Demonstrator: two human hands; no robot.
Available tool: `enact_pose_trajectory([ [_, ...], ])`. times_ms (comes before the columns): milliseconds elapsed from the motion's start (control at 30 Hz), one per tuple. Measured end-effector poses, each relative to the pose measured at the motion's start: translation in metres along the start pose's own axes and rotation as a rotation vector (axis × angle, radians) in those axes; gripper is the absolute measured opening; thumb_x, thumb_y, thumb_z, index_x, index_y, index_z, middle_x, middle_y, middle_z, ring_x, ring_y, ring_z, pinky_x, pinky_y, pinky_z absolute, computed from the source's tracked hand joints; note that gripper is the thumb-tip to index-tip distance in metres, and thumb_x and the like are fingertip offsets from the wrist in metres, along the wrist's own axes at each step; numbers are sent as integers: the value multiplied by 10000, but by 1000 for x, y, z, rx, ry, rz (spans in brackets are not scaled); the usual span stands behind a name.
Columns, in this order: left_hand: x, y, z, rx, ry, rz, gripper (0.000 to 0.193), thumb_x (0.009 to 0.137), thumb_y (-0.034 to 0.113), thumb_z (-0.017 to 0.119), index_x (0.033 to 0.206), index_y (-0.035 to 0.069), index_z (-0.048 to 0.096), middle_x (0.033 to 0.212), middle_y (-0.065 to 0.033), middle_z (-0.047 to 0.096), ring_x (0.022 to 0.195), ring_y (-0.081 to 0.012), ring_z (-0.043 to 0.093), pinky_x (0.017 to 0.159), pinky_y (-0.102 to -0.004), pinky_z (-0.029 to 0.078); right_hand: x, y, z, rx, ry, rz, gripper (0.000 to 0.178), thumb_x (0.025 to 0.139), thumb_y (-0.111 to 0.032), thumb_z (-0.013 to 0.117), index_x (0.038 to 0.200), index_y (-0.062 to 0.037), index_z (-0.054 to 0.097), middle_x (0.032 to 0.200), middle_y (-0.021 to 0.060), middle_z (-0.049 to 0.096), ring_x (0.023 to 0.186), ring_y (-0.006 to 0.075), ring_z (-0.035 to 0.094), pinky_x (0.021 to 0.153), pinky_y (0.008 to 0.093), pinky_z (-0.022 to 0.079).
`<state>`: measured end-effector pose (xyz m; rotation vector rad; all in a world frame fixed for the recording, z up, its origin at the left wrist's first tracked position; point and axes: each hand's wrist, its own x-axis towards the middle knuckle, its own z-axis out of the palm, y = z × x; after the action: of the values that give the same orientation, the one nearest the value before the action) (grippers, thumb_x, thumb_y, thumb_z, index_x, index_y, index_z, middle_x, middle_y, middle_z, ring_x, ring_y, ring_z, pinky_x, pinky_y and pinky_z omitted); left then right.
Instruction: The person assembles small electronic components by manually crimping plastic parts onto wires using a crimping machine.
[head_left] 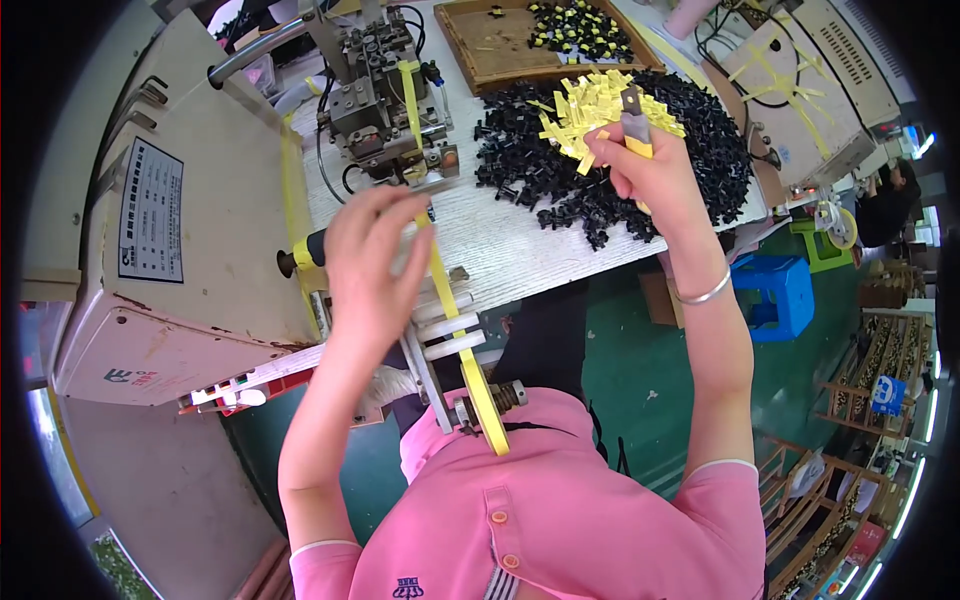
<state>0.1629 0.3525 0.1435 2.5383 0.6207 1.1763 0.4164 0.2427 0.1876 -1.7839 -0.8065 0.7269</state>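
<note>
The left hand (375, 265) is over the near left part of the desk (530, 262), its fingers loosely spread and part bent; nothing shows in its grasp, though its palm side is hidden. It is just beside a strip of yellow tape (440, 275), and whether the fingertips touch it cannot be told. The strip runs from a roll (485, 405) on a spindle close to the person's body, over white rollers (453, 345), toward the metal mechanism (365, 120) at the far left of the desk. The right hand (655, 172) is closed around a hand tool (635, 128) with a flat metal end and yellow parts, the metal end pointing away from the person. Its thumb and fingertips are at the near edge of a pile of yellow pieces (575, 108), where a short yellow strip lies by them, pinched or merely behind. That pile lies on a wide heap of black pieces (715, 155) on the right of the desk. Beyond is a wooden tray (485, 75) holding more yellow and black parts. A beige machine housing (215, 250) stands on the left.
</note>
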Motion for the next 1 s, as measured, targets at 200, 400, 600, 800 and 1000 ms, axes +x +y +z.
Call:
enact_pose_trajectory([
  [200, 1, 42, 4, -732, -295, -630, 193, 835, 56, 647, 1013, -13, 624, 914, -62, 648, 802, -110, 602, 670, -225, 472, -33, -12, 56, 363, -267, -18, 93, 833, -70, 649, 902, -14, 620, 651, 18, 572, 450, 45, 441, 392, 180, 307],
  [400, -7, 26, 4, -1087, -97, -863, 143, 879, 103, 624, 979, 2, 604, 899, -45, 634, 790, -99, 597, 628, -231, 472, -52, 1, 93, 442, -335, -48, 73, 840, -81, 645, 864, -24, 606, 623, -17, 512, 503, 36, 435, 425, 182, 309],
  [600, -8, 18, -7, -1089, -135, -885, 103, 859, 78, 634, 924, 3, 604, 860, -24, 618, 762, -68, 580, 615, -211, 466, -51, -1, 75, 269, -281, -73, 180, 813, -76, 661, 980, -30, 610, 668, -47, 511, 556, 18, 435, 500, 172, 342],
  [800, -8, 20, -5, -1114, -207, -926, 90, 842, 70, 654, 893, 4, 619, 844, -4, 610, 750, -37, 560, 593, -183, 455, -43, 5, 72, 122, -468, -124, 151, 819, -79, 676, 958, -30, 646, 665, -41, 515, 555, 18, 444, 489, 178, 345],
  [1000, -11, 18, -3, -975, -261, -874, 101, 858, 69, 638, 923, -2, 607, 830, -24, 622, 737, -71, 594, 609, -207, 470, -47, 6, 80, 117, -419, -212, 73, 831, -83, 669, 856, -16, 654, 706, -27, 550, 607, 33, 453, 541, 196, 355],
])
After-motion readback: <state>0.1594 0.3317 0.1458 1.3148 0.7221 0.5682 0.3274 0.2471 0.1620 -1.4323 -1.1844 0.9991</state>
